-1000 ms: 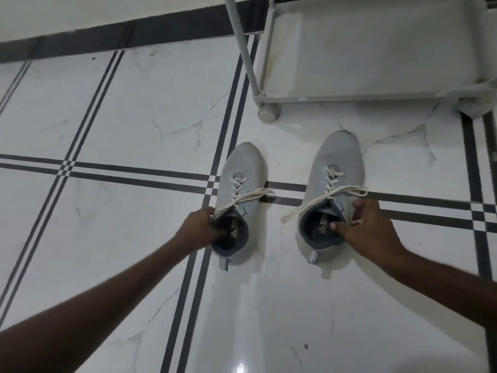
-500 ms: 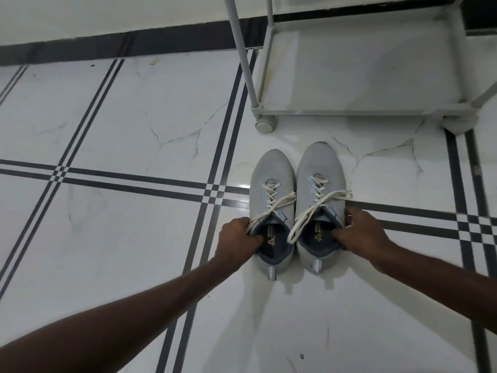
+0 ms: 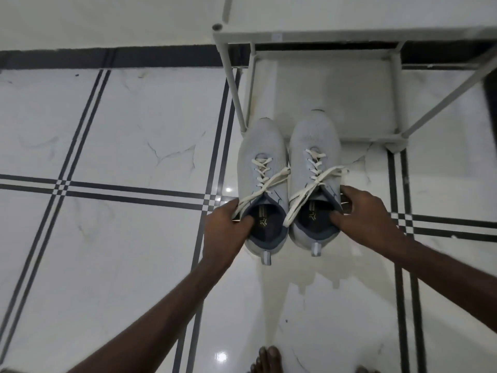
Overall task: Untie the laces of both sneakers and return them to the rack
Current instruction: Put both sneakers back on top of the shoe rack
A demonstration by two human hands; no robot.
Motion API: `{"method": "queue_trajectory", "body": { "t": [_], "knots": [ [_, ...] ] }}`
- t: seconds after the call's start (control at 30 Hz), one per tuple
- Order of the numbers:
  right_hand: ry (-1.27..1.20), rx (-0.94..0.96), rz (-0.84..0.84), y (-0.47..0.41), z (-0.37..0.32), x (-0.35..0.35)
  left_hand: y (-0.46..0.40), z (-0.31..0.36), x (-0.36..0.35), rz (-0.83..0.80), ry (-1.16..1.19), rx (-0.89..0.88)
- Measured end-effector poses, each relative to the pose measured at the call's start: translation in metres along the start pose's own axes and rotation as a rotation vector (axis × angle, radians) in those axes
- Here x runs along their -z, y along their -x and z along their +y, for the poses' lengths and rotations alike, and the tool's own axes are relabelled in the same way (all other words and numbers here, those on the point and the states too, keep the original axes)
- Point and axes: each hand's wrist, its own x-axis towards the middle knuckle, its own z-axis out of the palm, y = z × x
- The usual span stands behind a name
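Two light grey sneakers sit side by side, toes pointing at the rack. My left hand (image 3: 227, 228) grips the collar of the left sneaker (image 3: 262, 146), thumb inside the opening. My right hand (image 3: 363, 215) holds the collar of the right sneaker (image 3: 313, 135) the same way. Their cream laces (image 3: 271, 175) hang loose and untied across the tongues. Both toes overlap the front edge of the white rack's lowest shelf (image 3: 336, 87). Whether the shoes rest on the floor or hover above it is unclear.
The rack's upper shelf frame (image 3: 349, 33) and slanted posts (image 3: 232, 84) stand over the lowest shelf. White floor tiles with dark stripes spread all around. A dark skirting strip (image 3: 107, 57) runs along the wall. My bare toes (image 3: 266, 359) show at the bottom edge.
Both hands brought the sneakers together from apart and moved them forward to the rack; their toes now reach over the lowest shelf. The view has come closer to the rack.
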Motion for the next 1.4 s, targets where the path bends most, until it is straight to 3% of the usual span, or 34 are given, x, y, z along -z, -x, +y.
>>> {"method": "queue_trajectory", "body": {
  "t": [0.4,0.73,1.03,1.4],
  "knots": [
    [-0.088,0.011,0.166,0.11,-0.178,0.206,0.063,0.192,0.188,0.042,0.154,-0.03],
    [-0.199,-0.034,0.439,0.102,-0.269,0.346,0.025,0.35,0.264,0.075,0.239,-0.11],
    [-0.246,-0.075,0.522,-0.029,-0.252,0.388,-0.094,0.422,0.219,0.102,0.221,-0.114],
    [-0.21,-0.161,0.383,-0.206,-0.18,0.351,-0.244,0.389,0.089,0.046,0.103,0.009]
  ]
}}
